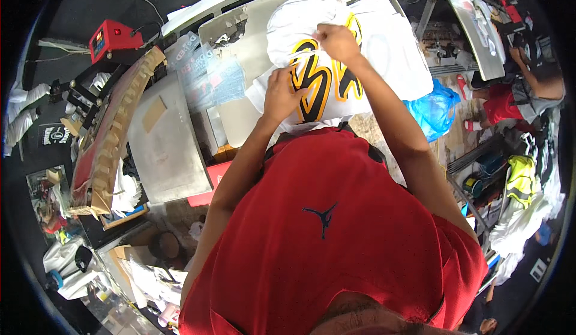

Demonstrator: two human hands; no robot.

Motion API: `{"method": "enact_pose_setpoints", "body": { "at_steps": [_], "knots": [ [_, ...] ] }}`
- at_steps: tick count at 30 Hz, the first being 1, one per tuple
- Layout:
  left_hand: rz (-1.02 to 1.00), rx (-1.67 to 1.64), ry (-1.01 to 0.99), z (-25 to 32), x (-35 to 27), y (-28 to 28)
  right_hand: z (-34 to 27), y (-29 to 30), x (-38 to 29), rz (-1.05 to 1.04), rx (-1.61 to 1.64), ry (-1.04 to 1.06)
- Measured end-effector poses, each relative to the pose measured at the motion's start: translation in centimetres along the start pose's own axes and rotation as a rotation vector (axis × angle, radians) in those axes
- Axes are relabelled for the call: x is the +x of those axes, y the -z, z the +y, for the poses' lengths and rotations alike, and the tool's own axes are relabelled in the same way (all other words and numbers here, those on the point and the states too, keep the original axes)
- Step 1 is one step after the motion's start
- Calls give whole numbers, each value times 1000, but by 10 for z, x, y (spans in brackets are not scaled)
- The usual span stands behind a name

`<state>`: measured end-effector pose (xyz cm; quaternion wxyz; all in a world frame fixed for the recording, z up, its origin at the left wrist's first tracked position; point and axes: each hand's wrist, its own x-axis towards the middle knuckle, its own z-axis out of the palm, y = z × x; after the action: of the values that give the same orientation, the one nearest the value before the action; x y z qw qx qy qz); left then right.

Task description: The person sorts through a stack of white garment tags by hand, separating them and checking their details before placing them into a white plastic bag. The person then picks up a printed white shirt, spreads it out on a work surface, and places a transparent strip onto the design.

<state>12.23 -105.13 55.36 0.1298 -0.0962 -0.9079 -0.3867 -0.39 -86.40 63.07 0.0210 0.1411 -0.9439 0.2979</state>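
A white T-shirt (292,15) with a large black print edged in yellow-orange lies bunched on a flat board in front of my body. My left hand (283,94) rests on the shirt at the left side of the print, thumb apart from the fingers. Whether it grips any cloth, I cannot tell. Higher up, my right hand (338,42) is closed in a pinch on the cloth beside the print's upper part. Folds run through the fabric near that hand. Directly to the right lies a pile of white fabric (391,56), partly behind my right forearm.
Clear printed sheets (211,74) lie left of the shirt. A bare grey board (166,141) and a red control box (114,40) stand further left. A blue plastic bag (434,112) hangs or lies at right. Another person (535,83) is at the far right, near a second board (477,33).
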Motion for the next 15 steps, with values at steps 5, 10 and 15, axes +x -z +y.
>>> {"method": "enact_pose_setpoints", "body": {
  "at_steps": [5,10,15],
  "knots": [
    [-104,-3,56,-10,9,0,-11,94,9,354,344,193],
    [19,-27,-5,-17,37,3,48,95,0,587,613,-161],
    [-44,77,-72,-19,54,-19,108,28,-47,224,357,-334]
  ]
}}
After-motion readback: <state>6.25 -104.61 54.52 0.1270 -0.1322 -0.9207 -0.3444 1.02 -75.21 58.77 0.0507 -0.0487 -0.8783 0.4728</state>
